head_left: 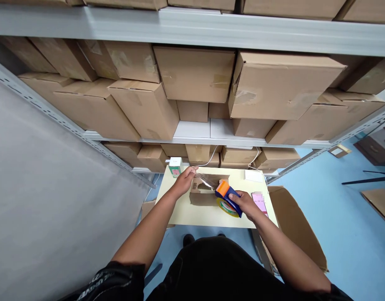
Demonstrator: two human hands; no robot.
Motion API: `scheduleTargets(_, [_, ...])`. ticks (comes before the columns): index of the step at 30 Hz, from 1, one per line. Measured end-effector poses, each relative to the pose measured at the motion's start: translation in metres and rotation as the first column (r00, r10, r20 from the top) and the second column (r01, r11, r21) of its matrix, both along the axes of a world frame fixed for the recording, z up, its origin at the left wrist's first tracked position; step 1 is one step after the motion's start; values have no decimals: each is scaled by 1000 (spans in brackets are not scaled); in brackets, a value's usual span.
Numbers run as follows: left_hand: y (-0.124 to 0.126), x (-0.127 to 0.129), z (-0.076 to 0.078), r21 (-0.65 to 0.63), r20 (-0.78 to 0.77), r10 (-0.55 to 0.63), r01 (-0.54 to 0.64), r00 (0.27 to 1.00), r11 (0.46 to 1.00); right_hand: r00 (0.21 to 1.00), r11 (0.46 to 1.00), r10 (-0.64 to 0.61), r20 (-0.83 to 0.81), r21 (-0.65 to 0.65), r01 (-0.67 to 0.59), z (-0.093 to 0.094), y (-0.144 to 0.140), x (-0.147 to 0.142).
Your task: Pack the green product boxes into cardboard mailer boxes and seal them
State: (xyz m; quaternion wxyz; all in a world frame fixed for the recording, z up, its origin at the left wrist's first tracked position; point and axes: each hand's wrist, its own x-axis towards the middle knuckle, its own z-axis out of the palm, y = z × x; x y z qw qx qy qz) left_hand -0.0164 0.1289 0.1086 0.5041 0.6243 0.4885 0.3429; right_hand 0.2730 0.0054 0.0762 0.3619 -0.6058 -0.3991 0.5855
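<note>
My right hand is closed round a blue and orange tape dispenser with a roll of tape on it. From its head a strip of clear tape stretches leftward to my left hand, whose fingers pinch the loose end. Beneath the strip, a small cardboard box lies on the pale table. The dispenser covers the box's right end, so I cannot tell how its flaps lie there.
A small white and green box stands at the table's back left. A white box and a phone lie on the right. Shelves full of cardboard boxes rise behind. A large open carton stands on the floor at right.
</note>
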Motion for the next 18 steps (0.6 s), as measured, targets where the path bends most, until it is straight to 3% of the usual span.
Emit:
scheduleTargets(4, [3,4,-23,-78,69,7,-2,998,997,996,998,0,90,59,-5,-6,7,-1])
scheduleTargets(9, [2,4,-35,118,-46,-34,39,998,992,991,998,20,134,63,-29,1,7,-3])
scheduleTargets(12, [3,3,-30,210,-36,1,6,999,978,991,996,26,133,81,-37,4,5,-1])
scheduleTargets(18, [2,7,-2,192,109,68,-88,992,977,985,990,50,167,124,-71,8,10,5])
